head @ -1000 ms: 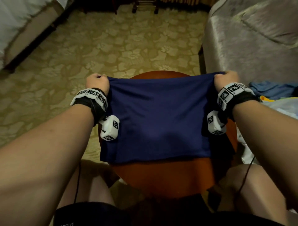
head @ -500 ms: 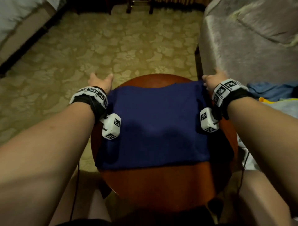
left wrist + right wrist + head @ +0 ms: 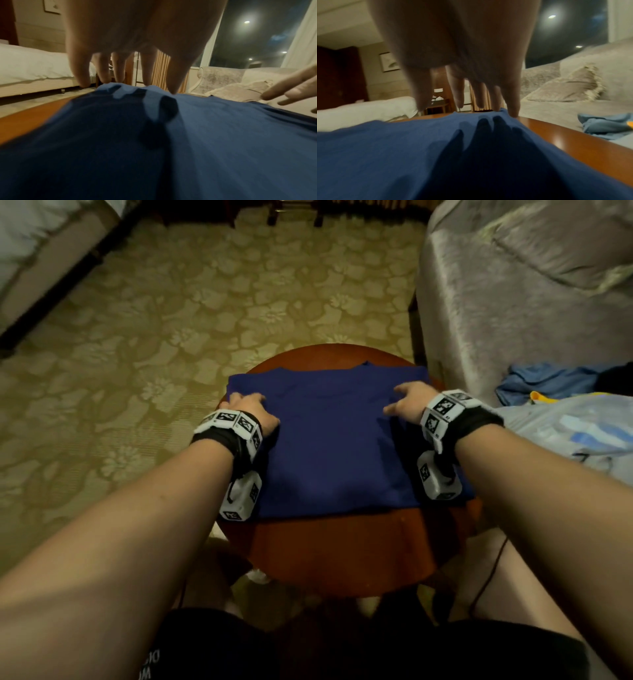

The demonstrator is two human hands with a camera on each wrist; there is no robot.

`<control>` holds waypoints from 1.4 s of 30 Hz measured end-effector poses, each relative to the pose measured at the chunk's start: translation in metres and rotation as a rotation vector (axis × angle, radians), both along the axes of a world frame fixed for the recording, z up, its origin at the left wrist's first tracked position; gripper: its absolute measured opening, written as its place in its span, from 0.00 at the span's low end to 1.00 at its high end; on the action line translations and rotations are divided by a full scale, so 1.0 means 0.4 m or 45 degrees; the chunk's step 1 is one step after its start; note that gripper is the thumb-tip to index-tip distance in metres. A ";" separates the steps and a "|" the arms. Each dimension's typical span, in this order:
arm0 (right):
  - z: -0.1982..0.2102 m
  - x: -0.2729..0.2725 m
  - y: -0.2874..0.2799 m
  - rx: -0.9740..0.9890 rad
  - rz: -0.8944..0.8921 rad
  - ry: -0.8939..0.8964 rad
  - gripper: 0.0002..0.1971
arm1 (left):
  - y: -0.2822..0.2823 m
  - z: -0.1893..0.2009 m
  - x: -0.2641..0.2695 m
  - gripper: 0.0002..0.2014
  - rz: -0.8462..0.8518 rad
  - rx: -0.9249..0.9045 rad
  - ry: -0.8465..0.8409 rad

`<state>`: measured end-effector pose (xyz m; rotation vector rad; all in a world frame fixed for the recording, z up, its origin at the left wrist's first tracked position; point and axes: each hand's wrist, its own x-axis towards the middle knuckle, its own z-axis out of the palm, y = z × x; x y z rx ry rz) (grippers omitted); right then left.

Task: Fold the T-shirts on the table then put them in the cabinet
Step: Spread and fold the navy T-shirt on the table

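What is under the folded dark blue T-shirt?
The round reddish-brown wooden table lies under the folded dark blue T-shirt; its bare rim shows around the cloth. Whatever else lies beneath is covered.

The T-shirt (image 3: 329, 440) is matt navy knit cloth, smooth and soft-looking. The round table (image 3: 342, 553) under it is reddish-brown wood with a glossy polish that catches highlights at its 3 o'clock rim. The sofa (image 3: 513, 313) at 2 o'clock wears greyish velvety fabric with a faint sheen. The carpet (image 3: 205, 302) at 11 o'clock is matt, embossed pile.
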<state>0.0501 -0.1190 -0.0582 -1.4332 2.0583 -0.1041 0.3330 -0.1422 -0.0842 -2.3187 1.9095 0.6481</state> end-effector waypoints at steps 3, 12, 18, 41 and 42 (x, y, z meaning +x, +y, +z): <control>-0.018 0.029 0.060 0.195 0.155 0.220 0.54 | 0.052 -0.006 -0.005 0.42 -0.016 0.149 -0.032; -0.074 0.053 0.160 0.464 0.266 0.454 0.67 | 0.138 -0.047 0.018 0.58 -0.077 0.371 -0.017; -0.015 0.093 0.117 0.264 0.159 0.386 0.46 | 0.083 -0.031 0.016 0.46 0.210 0.114 0.248; -0.083 0.191 0.018 0.434 0.472 0.524 0.57 | 0.002 -0.048 0.084 0.47 0.474 -0.137 0.850; -0.083 0.192 0.020 0.437 0.468 0.523 0.57 | 0.016 -0.046 0.088 0.47 0.359 -0.144 0.828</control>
